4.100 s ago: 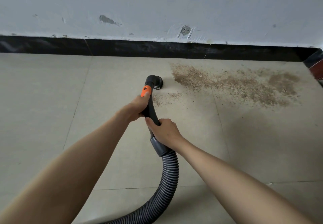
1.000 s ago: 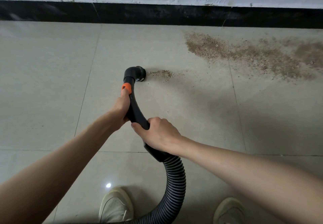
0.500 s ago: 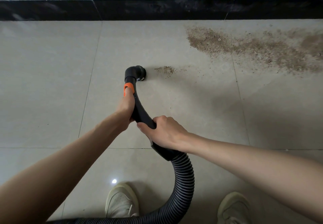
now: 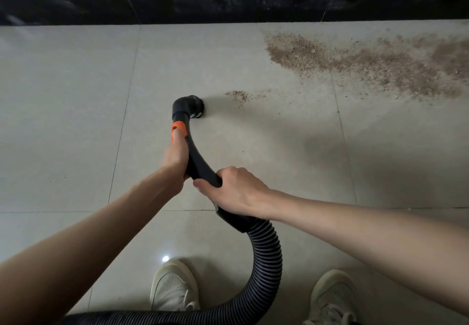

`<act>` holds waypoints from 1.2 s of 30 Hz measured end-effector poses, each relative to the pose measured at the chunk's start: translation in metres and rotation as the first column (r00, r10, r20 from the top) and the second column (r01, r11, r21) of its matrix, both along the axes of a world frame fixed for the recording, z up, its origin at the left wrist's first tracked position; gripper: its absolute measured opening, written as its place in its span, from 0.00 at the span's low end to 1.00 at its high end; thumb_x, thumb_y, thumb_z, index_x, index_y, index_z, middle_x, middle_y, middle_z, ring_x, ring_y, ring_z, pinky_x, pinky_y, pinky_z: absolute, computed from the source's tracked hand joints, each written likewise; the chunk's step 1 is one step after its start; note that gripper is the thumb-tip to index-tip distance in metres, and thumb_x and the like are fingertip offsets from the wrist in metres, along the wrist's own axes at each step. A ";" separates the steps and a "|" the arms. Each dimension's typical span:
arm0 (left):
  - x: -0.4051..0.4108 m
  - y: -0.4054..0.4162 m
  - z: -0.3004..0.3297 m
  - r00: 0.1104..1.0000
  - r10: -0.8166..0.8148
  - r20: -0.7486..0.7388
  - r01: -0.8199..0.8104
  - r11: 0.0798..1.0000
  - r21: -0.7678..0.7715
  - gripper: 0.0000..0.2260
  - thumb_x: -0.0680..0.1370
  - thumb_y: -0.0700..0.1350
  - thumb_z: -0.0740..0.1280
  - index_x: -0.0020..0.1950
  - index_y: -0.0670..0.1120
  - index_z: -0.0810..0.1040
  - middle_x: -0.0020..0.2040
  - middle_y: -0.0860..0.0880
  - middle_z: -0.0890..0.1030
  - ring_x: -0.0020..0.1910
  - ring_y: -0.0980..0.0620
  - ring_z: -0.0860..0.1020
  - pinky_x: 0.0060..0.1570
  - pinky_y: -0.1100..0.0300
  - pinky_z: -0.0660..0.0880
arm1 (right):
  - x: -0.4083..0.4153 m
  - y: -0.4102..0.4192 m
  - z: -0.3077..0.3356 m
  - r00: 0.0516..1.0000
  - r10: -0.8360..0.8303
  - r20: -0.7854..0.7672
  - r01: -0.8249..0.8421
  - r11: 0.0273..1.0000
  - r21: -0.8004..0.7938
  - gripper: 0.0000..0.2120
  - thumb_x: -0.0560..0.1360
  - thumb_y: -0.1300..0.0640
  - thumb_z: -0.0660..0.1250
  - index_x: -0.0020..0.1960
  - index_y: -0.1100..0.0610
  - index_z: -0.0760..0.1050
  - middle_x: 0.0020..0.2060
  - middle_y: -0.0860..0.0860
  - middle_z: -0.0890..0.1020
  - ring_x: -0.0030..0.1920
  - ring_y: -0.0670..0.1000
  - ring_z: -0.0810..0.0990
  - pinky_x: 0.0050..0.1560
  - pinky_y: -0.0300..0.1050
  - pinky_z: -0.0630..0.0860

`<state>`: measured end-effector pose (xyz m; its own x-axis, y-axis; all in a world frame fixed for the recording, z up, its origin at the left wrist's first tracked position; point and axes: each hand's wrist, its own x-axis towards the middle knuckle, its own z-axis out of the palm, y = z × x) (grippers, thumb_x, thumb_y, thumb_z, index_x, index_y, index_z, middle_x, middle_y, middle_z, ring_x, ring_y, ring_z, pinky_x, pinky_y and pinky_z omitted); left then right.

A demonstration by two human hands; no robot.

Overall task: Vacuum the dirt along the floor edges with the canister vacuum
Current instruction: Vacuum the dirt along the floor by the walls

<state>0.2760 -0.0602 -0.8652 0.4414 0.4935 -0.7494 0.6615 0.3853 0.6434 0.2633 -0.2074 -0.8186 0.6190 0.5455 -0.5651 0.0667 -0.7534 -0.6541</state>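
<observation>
Gripping the black wand (image 4: 200,164), both hands' fingers curl underneath, mostly hidden.

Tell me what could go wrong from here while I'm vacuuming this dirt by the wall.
The nozzle sits left of the small dirt patch, so a fast sweep might scatter it. The hose loops between your shoes, a likely trip hazard. The large dirt spread near the baseboard may get missed.
</observation>
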 end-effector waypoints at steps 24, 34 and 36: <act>0.033 -0.037 0.032 0.971 -0.224 0.083 0.237 0.946 -0.221 0.14 0.79 0.55 0.56 0.44 0.44 0.67 0.36 0.49 0.66 0.33 0.50 0.67 0.32 0.58 0.68 | 0.024 -0.038 0.014 0.995 -0.085 0.041 0.088 0.994 -0.066 0.24 0.75 0.34 0.58 0.38 0.55 0.72 0.35 0.51 0.80 0.40 0.55 0.80 0.40 0.47 0.75; 0.058 -0.020 0.026 0.971 -0.205 0.121 0.225 0.956 -0.186 0.16 0.80 0.55 0.55 0.56 0.43 0.67 0.41 0.47 0.70 0.38 0.49 0.70 0.37 0.57 0.69 | 0.045 -0.012 0.003 0.989 -0.058 0.136 0.075 0.990 -0.117 0.23 0.76 0.35 0.57 0.42 0.55 0.71 0.34 0.49 0.76 0.33 0.51 0.74 0.30 0.43 0.65; 0.058 -0.027 0.023 0.965 -0.238 0.110 0.255 0.950 -0.179 0.16 0.80 0.56 0.55 0.50 0.44 0.68 0.41 0.47 0.70 0.38 0.50 0.70 0.37 0.58 0.70 | 0.040 -0.018 0.002 0.990 -0.081 0.119 0.095 0.989 -0.115 0.22 0.76 0.35 0.56 0.40 0.54 0.69 0.35 0.50 0.77 0.34 0.51 0.75 0.31 0.44 0.66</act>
<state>0.3337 -0.0869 -0.8422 0.5983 0.2132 -0.7724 0.6968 0.3375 0.6329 0.3029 -0.2255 -0.8167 0.7258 0.4180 -0.5464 0.0653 -0.8325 -0.5502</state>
